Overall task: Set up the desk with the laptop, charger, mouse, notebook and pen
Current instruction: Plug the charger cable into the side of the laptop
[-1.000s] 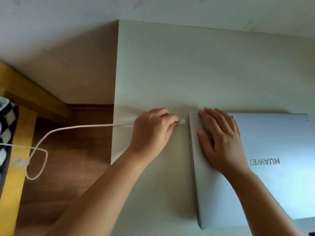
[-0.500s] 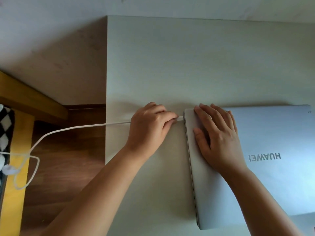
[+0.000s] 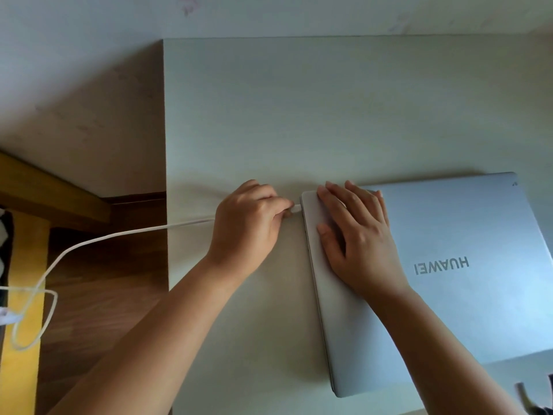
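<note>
A closed silver laptop (image 3: 454,265) lies on the pale desk (image 3: 299,115), lid logo upside down to me. My left hand (image 3: 248,226) pinches the white plug of the charger cable (image 3: 98,239) right at the laptop's left edge, near its far corner. The plug tip touches that edge. The cable runs left off the desk and loops down toward the floor. My right hand (image 3: 356,238) lies flat with fingers spread on the lid's far left corner, pressing it down. Mouse, notebook and pen are not in view.
The desk's left edge drops to a wooden floor (image 3: 98,295). A yellow wooden frame (image 3: 24,265) stands at far left. A wall runs along the desk's far side. A small dark object (image 3: 535,399) pokes in at the bottom right corner.
The plug in my left hand has closed the small gap and now meets the laptop's left edge. My right hand has stayed flat on the lid.
</note>
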